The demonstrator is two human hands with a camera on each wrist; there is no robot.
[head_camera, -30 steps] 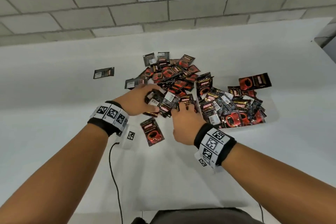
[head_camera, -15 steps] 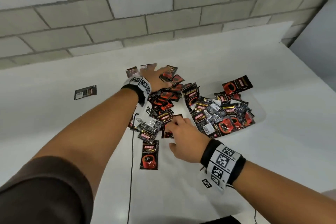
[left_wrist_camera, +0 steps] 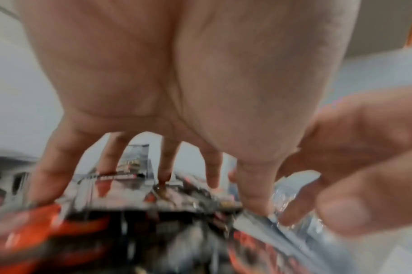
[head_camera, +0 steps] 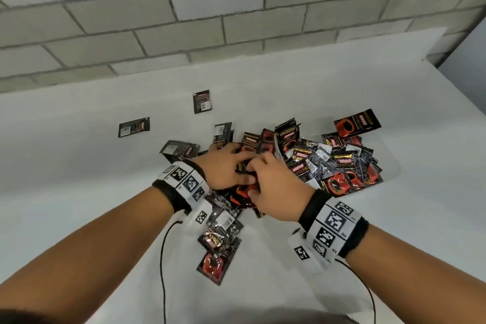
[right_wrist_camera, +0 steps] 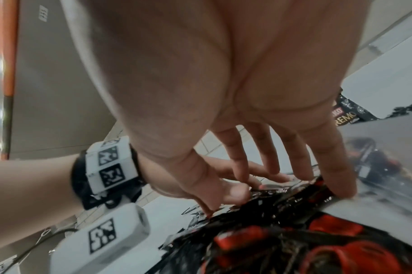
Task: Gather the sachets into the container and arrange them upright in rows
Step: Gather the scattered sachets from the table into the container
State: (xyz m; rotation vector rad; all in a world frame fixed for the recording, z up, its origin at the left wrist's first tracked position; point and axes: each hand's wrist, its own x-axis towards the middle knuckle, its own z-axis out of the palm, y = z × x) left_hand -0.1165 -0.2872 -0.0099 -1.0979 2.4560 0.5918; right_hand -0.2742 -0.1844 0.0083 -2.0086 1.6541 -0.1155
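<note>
Several black-and-red sachets (head_camera: pixel 236 200) lie heaped on the white table (head_camera: pixel 79 179), just left of a clear container (head_camera: pixel 390 158) that holds a jumble of more sachets (head_camera: pixel 339 163). My left hand (head_camera: pixel 223 166) lies on the heap with spread, fairly straight fingers (left_wrist_camera: pixel 162 172) whose tips press on the packets. My right hand (head_camera: pixel 273 181) meets it from the right, and its thumb and fingers (right_wrist_camera: pixel 338 187) clasp the edge of a bunch of sachets (right_wrist_camera: pixel 294 200). The packets under both palms are hidden.
Loose sachets lie apart on the table: one far back (head_camera: pixel 201 101), one at far left (head_camera: pixel 134 127), two by the heap's far edge (head_camera: pixel 178 148), and a few close to me (head_camera: pixel 218 252). A block wall (head_camera: pixel 236 21) backs the table. Wrist cables (head_camera: pixel 163 258) trail toward me.
My left hand has pulled back from the far side of the heap and now meets the right hand. The heap is bunched closer to me and to the container.
</note>
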